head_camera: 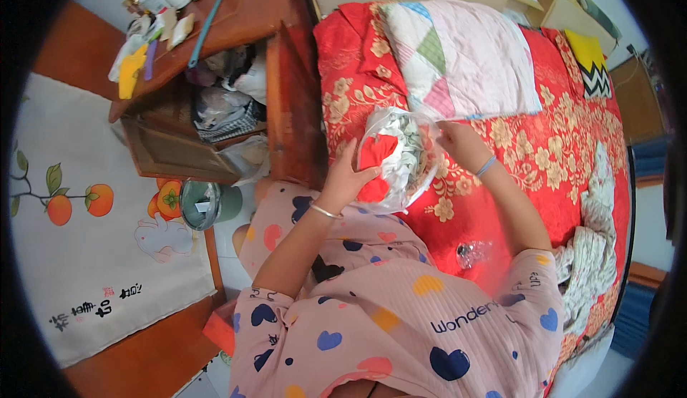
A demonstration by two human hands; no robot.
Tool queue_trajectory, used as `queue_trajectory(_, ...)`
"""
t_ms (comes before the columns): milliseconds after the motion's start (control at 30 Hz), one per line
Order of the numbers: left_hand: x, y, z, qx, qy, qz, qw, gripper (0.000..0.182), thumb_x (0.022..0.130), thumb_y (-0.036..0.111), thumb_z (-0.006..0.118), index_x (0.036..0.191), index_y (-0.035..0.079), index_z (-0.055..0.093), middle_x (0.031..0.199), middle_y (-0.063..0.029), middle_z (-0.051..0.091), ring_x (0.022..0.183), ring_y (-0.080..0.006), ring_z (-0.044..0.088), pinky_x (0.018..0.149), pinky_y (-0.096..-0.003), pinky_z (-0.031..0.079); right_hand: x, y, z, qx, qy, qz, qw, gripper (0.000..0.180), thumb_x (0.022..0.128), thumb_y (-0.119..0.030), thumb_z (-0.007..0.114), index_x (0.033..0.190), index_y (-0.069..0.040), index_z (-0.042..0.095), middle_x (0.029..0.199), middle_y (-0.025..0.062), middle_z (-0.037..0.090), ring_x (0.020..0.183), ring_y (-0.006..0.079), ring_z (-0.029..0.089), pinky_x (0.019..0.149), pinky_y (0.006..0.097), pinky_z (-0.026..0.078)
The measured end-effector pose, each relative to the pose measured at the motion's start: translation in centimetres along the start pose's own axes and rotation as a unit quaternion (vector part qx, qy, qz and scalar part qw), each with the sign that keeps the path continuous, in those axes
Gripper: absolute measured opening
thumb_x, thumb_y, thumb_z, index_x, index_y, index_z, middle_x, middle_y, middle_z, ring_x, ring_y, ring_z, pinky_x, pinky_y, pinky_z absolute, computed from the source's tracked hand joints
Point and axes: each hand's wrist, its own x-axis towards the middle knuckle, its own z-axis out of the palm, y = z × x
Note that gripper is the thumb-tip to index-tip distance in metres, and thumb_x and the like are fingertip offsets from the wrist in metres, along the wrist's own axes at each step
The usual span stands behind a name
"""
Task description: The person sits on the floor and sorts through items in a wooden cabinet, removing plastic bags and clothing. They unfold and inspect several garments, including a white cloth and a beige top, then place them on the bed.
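Observation:
A clear plastic bag (413, 196) rests by my lap at the edge of the bed, its mouth spread wide. Inside it lie a red cloth (378, 153) and some crumpled white and grey-green fabric (409, 139). My left hand (349, 175) grips the near-left rim of the bag, the thumb reaching over the red cloth. On the opposite side my right hand (459, 143) pinches the bag's rim, its fingertips partly hidden by the plastic.
A red floral bedspread (515, 145) carries a patchwork pillow (472, 60), a small clear plastic wrapper (473, 254) and a rumpled pale cloth (587, 253). To the left, a wooden cabinet (298, 102) has its door (180, 148) ajar, near a green bin (201, 204). A fly swatter (209, 22) lies on top.

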Motion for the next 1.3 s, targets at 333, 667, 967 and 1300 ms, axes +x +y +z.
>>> queue_trajectory(333, -1.7, -0.4, 2.2, 0.077, 0.059, 0.004, 0.995, 0.072, 0.082, 0.003, 0.066, 0.146, -0.001, 0.035, 0.109, -0.0192, 0.06, 0.099, -0.0268, 0.062, 0.087, -0.0336, 0.049, -4.0, -2.5, 8.7, 0.062, 0.18, -0.162, 0.968, 0.039, 0.078, -0.003, 0.071, 0.116, -0.002, 0.062, 0.113, 0.0157, 0.063, 0.11, 0.0312, 0.059, 0.093, 0.0404, 0.049)
queue_trajectory(667, -0.5, 1.6, 0.1, 0.296, 0.088, 0.184, 0.933, 0.05, 0.075, -0.011, 0.045, 0.121, -0.001, 0.062, 0.122, -0.0235, 0.06, 0.109, -0.0371, 0.06, 0.096, -0.0384, 0.047, -2.9, 1.8, 10.3, 0.221, 0.102, -0.104, 0.964, 0.03, 0.073, 0.006, 0.061, 0.1, -0.005, 0.066, 0.098, 0.0104, 0.065, 0.094, 0.0256, 0.061, 0.081, 0.0348, 0.05)
queue_trajectory(967, -0.5, 3.8, 0.8, 0.267, 0.078, 0.195, 0.94, 0.047, 0.078, -0.005, 0.049, 0.124, -0.006, 0.057, 0.135, -0.0229, 0.054, 0.116, -0.0369, 0.057, 0.096, -0.0394, 0.048, -5.0, 5.9, 8.1, 0.634, 0.11, 0.09, 0.76, 0.02, 0.079, 0.011, 0.048, 0.089, -0.001, 0.061, 0.092, 0.0054, 0.065, 0.078, 0.0107, 0.057, 0.069, 0.0226, 0.046)
queue_trajectory(1300, 0.9, 6.4, 1.2, 0.304, 0.041, 0.203, 0.93, 0.062, 0.073, -0.007, 0.046, 0.135, -0.003, 0.049, 0.141, -0.0194, 0.049, 0.115, -0.0363, 0.057, 0.092, -0.0411, 0.049, -5.0, 3.6, 4.3, 0.241, -0.133, -0.174, 0.946, 0.011, 0.079, -0.01, 0.061, 0.086, -0.002, 0.063, 0.09, 0.0106, 0.065, 0.08, 0.0191, 0.061, 0.067, 0.0323, 0.048)
